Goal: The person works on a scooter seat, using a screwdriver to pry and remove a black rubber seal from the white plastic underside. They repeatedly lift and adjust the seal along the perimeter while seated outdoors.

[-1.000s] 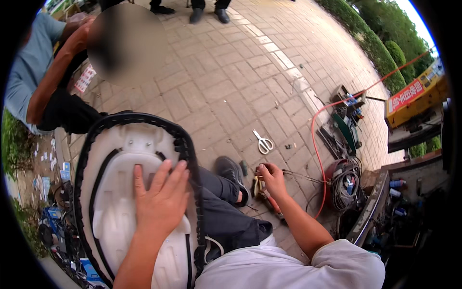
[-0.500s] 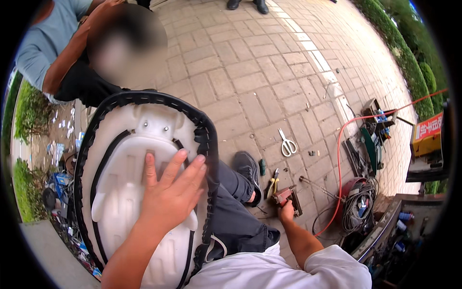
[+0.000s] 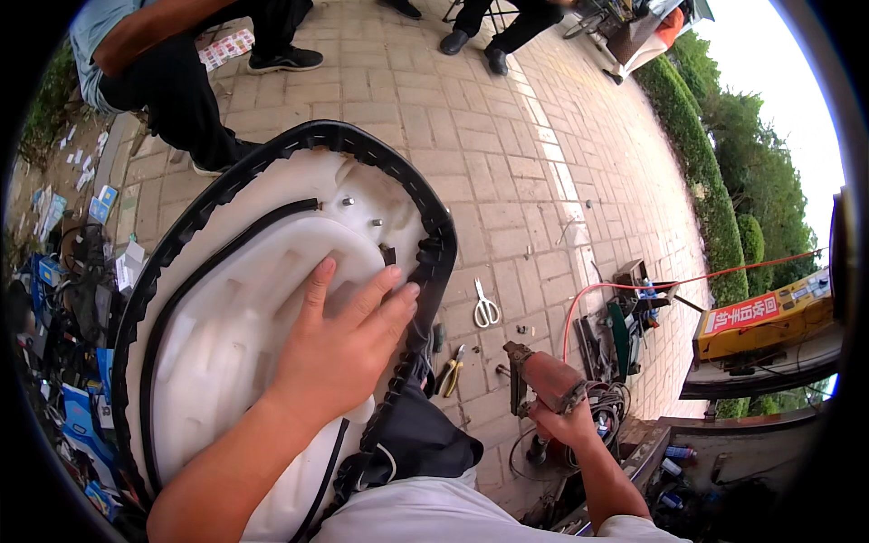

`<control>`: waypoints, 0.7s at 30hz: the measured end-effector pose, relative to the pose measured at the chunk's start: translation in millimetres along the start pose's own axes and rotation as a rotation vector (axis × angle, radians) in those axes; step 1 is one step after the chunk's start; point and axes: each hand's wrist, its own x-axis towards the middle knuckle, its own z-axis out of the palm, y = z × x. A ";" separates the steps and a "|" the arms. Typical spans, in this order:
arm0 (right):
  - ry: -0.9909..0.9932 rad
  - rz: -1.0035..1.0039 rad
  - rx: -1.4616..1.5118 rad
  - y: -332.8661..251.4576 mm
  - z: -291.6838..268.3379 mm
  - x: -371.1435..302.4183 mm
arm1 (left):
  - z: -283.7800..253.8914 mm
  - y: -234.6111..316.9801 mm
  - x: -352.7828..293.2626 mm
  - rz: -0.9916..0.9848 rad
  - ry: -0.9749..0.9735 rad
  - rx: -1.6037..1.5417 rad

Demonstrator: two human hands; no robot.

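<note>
A scooter seat (image 3: pixel 217 348) lies upside down across my lap, its white plastic base facing up. The black cover (image 3: pixel 439 258) is folded over the rim, with a row of small staples along the edge. My left hand (image 3: pixel 339 357) rests flat on the base with fingers spread, near the right edge. In my right hand (image 3: pixel 563 423) is a red air staple gun (image 3: pixel 552 380), gripped by its handle and raised to the right of the seat, apart from it. Two metal studs (image 3: pixel 364 212) stick up near the seat's far end.
White-handled scissors (image 3: pixel 486 310), pliers (image 3: pixel 451 371) and a screwdriver (image 3: pixel 438 338) lie on the brick paving. A red hose (image 3: pixel 724 274) crosses the right side above tools (image 3: pixel 625 326). Scattered boxes (image 3: pixel 81 425) lie left. A person in dark trousers (image 3: pixel 172 100) is close by at far left.
My right hand has lifted the staple gun off the ground. The seat has tilted and shifted a little, with my left hand still on it. My view has turned.
</note>
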 end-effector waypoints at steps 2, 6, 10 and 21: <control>-0.124 -0.143 -0.173 -67.7 -3.6 -13.0 | -1.9 0.0 -3.4 -0.032 0.010 0.008; -0.268 -0.597 -0.565 -131.2 4.5 -7.9 | -0.1 -4.6 -4.8 -0.061 0.044 0.032; -0.261 -0.898 -0.892 -189.8 18.9 -5.0 | 6.5 -5.2 -4.3 -0.077 0.068 -0.029; -0.239 -0.676 -1.039 -226.7 48.9 -7.2 | 7.4 -1.7 -1.9 -0.071 0.092 -0.080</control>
